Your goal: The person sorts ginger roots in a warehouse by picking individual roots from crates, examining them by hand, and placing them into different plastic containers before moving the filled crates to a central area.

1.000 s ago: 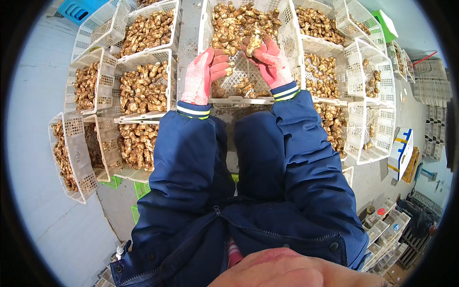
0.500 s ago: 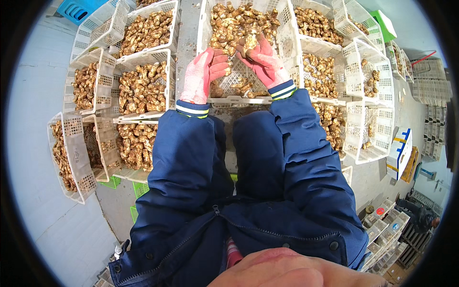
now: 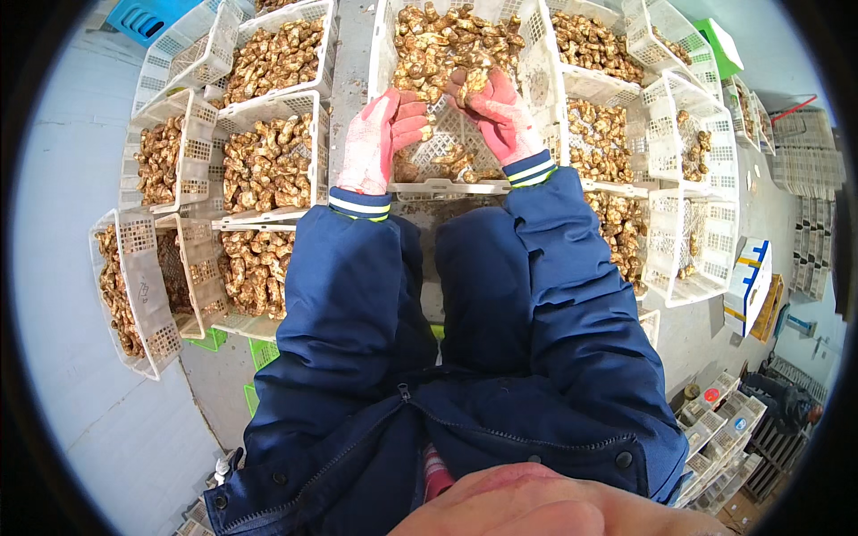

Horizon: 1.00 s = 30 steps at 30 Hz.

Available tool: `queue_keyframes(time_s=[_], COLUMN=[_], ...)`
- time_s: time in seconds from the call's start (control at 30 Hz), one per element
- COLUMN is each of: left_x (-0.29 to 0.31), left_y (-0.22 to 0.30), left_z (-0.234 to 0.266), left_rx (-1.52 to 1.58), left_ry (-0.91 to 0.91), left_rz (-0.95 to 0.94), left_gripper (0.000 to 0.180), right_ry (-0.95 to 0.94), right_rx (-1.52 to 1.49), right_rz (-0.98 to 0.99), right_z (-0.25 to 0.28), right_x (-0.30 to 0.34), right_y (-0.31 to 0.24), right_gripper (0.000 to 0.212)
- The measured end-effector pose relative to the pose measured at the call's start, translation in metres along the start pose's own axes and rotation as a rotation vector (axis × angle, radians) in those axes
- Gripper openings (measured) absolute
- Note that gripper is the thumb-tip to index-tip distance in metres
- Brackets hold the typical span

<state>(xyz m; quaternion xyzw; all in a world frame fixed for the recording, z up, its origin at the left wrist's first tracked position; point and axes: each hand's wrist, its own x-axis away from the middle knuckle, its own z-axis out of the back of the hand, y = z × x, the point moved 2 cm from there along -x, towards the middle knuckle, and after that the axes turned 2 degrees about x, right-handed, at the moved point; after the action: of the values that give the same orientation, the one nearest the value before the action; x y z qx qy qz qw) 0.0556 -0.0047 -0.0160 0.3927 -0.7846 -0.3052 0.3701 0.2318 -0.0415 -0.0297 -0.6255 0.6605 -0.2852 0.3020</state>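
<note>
The right hand (image 3: 502, 116) pinches a knobbly brown-and-cream piece of produce (image 3: 474, 86) over the white plastic crate (image 3: 447, 187), its long axis unclear, while the half-curled left hand (image 3: 380, 138), its grip impossible to tell, lies apart, leftward and nearer the body.

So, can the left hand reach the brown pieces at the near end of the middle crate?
Likely yes: the left hand hangs over the side of the crate, and nothing visible blocks its way to the pieces.
</note>
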Motion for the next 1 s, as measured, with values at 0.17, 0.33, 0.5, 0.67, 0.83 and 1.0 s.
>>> queue_keyframes(time_s=[0.17,0.33,0.5,0.67,0.83,1.0], left_x=[0.001,-0.001,0.003,-0.002,0.002,0.018], left_y=[0.003,0.0,0.004,-0.004,0.005,0.022], left_z=[0.001,-0.005,0.0,0.008,-0.001,0.022], left_rx=[-0.008,0.021,-0.009,0.035,0.059,0.216], left_ry=[0.031,0.014,0.027,-0.062,0.003,0.181], left_rz=[-0.001,-0.008,-0.007,-0.023,-0.054,-0.318], left_gripper=[0.033,0.032,0.033,0.035,0.034,0.033], right_ry=[-0.001,0.047,-0.011,-0.036,0.422,0.006], right_rx=[-0.076,-0.071,0.005,0.372,0.128,0.327], right_rz=[-0.01,-0.011,0.079,0.234,-0.406,-0.132], right_z=[-0.012,0.005,0.008,0.007,0.076,-0.066], right_x=[0.002,0.0,-0.002,0.011,-0.003,-0.067], right_y=[-0.006,-0.004,0.002,0.011,0.041,0.036], right_gripper=[0.04,0.046,0.033,0.04,0.057,0.055])
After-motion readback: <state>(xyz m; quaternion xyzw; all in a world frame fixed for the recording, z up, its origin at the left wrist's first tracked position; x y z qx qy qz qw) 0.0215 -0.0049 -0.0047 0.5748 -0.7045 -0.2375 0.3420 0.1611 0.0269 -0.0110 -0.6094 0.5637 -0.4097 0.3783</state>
